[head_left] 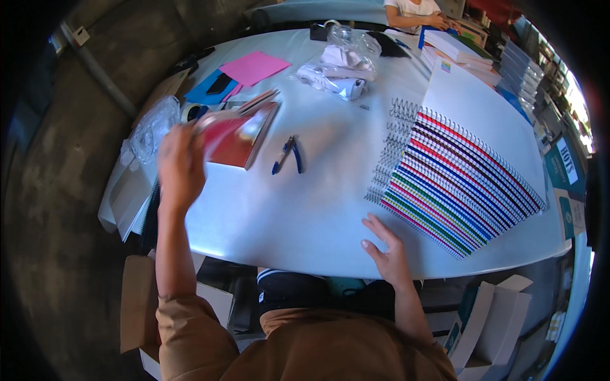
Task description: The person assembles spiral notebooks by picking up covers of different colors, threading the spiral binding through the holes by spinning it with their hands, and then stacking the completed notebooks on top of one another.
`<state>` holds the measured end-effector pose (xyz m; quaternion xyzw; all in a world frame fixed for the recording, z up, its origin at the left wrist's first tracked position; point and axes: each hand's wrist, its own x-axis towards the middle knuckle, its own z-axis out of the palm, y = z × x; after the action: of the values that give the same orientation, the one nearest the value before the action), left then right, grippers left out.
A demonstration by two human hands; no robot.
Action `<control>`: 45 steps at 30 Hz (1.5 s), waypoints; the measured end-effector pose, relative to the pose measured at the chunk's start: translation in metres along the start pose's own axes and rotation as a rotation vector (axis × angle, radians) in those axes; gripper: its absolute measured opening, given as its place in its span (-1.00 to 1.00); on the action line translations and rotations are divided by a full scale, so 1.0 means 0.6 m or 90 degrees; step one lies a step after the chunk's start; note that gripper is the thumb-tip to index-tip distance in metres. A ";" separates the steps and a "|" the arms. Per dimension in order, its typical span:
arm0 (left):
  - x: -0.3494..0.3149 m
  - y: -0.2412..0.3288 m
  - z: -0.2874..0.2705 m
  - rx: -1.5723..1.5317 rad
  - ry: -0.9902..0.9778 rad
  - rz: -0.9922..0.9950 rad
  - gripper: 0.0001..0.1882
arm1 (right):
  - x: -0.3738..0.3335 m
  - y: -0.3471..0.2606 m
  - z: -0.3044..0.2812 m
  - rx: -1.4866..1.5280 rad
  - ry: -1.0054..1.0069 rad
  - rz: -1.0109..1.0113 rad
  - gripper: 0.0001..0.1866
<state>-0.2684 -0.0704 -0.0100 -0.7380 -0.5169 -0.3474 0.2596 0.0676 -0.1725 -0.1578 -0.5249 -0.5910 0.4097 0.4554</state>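
Observation:
My left hand [181, 162], blurred by motion, is raised over the left side of the table and closed on the edge of a red-covered notebook [219, 132]. That notebook is smeared and tilted above a stack of red spiral-bound notebooks [236, 155]. Just right of the stack lies a pair of blue-handled pliers [289, 154], handles toward me. My right hand [389, 251] rests near the table's front edge, fingers apart, holding nothing. Beyond it to the right, many striped spiral binding coils [464, 184] in several colours lie side by side, their silver wire ends [391, 152] sticking out leftward.
Pink sheets [256, 68], a blue sheet [206, 92] and a tape roll [189, 113] lie at the far left. Clear plastic bags [343, 63] hold white items at the back. Book stacks [460, 51] stand far right, near another person's hands [437, 21]. Open cartons [495, 317] stand below the table.

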 end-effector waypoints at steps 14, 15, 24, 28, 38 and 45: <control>-0.232 0.110 0.101 -0.851 -0.250 -0.600 -0.60 | 0.061 -0.040 -0.033 0.285 0.038 -0.112 -0.76; -0.261 0.117 0.140 -0.829 -0.226 -0.571 -0.67 | 0.068 -0.017 -0.027 0.344 0.040 -0.120 -0.78; -0.234 0.177 0.148 -0.745 -0.218 -0.469 -0.72 | 0.046 0.014 -0.038 0.297 0.073 -0.076 -0.73; -0.236 0.178 0.142 -0.807 -0.219 -0.542 -0.75 | 0.053 -0.008 -0.056 0.240 -0.016 -0.104 -0.69; -0.261 0.037 0.124 -0.341 -0.225 -0.318 -0.63 | 0.061 -0.076 -0.100 -0.039 -0.045 -0.291 -0.82; -0.364 -0.235 -0.040 0.498 -0.246 -0.513 -0.72 | 0.058 -0.060 -0.104 -0.044 -0.025 -0.305 -0.80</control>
<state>-0.4564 -0.1690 -0.1625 -0.3834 -0.8838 -0.0615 0.2612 0.1177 -0.1414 -0.1038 -0.3769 -0.7211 0.2800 0.5095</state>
